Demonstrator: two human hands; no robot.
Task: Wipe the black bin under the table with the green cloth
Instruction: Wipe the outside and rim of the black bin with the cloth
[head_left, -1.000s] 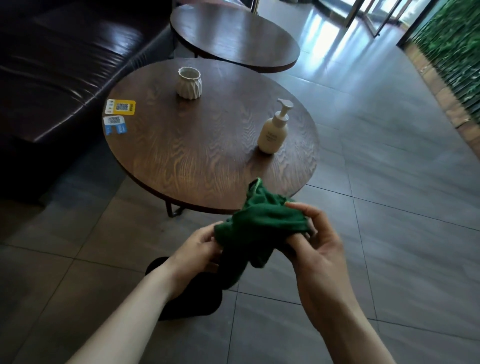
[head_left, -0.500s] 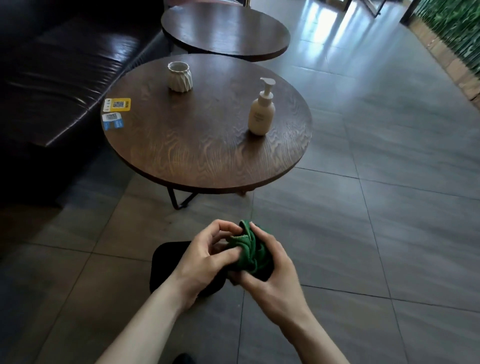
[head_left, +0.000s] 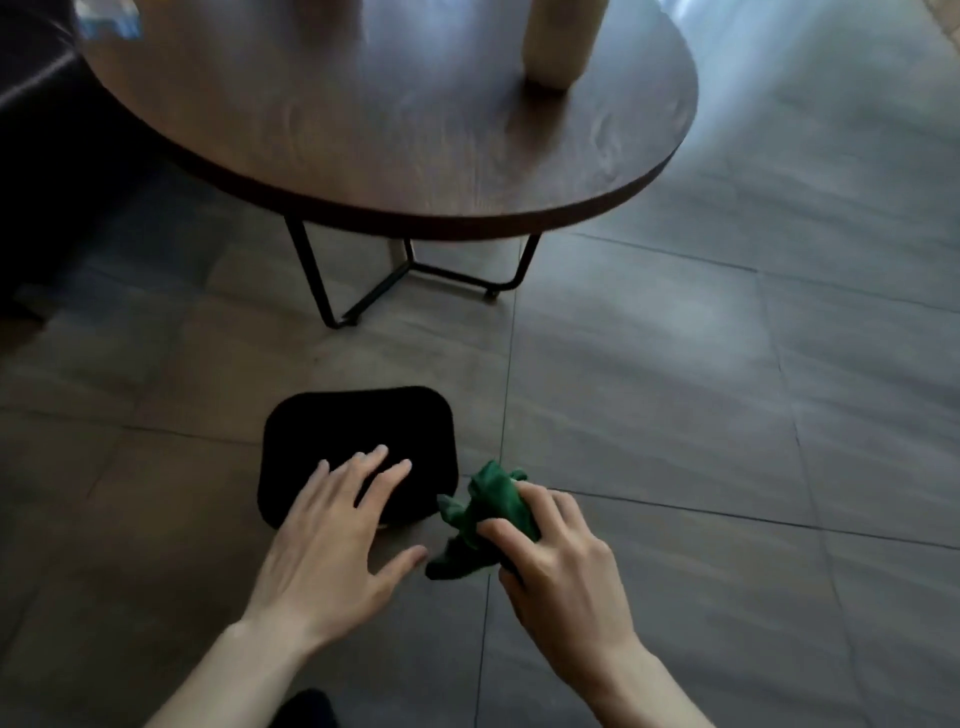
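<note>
Now the wipe is about to begin: the left hand lies open over the black bin beneath it, the right hand clutches the green cloth just beside; next, press cloth onto the bin.

place: lounge or lobby | cues: round wooden coffee table; dark leather sofa; grey tiled floor

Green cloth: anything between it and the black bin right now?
Nothing visible. The green cloth, bunched in the right hand, sits just off the black bin's near right corner. The left hand is spread open over the bin's near edge, beside the path rather than across it.
</note>
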